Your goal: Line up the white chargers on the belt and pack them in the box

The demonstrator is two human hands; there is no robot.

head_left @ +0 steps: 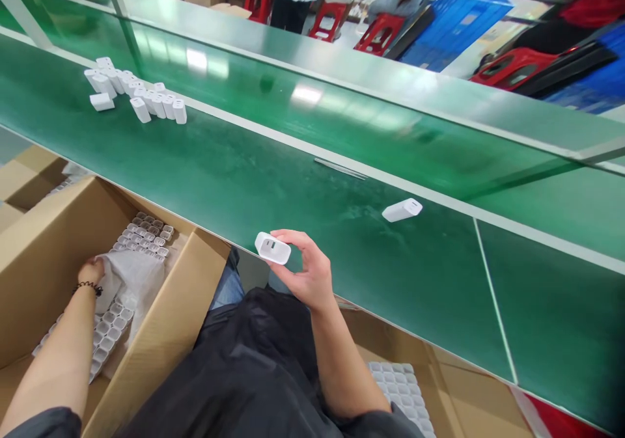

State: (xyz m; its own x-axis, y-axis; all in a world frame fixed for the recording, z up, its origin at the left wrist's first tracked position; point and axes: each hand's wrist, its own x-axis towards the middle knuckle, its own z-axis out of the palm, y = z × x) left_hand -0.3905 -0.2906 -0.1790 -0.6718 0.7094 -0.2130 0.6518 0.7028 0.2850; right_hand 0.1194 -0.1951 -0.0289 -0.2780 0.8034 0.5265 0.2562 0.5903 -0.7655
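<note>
My right hand (pixel 310 272) pinches a white plastic charger housing (pixel 279 250) between thumb and fingers, above the near edge of the green work surface. The housing's hollow end faces me, with small slots inside. On the left, my left hand (pixel 91 271) reaches into a cardboard box (pixel 43 262), closed on a thin white packing sheet (pixel 139 272); its fingertips are partly hidden. Rows of white housings (pixel 110 327) stand in the box beneath and beside the sheet. A single white charger housing (pixel 402 210) lies on its side to the right on the green surface (pixel 234 177).
A cluster of white housings (pixel 134 90) stands at the far left, one lying down. Thin metal tweezers (pixel 340 168) lie by the white rail. Another box with housings (pixel 400 389) is below right. Beyond are people, red stools (pixel 381 32) and a blue crate (pixel 454 21).
</note>
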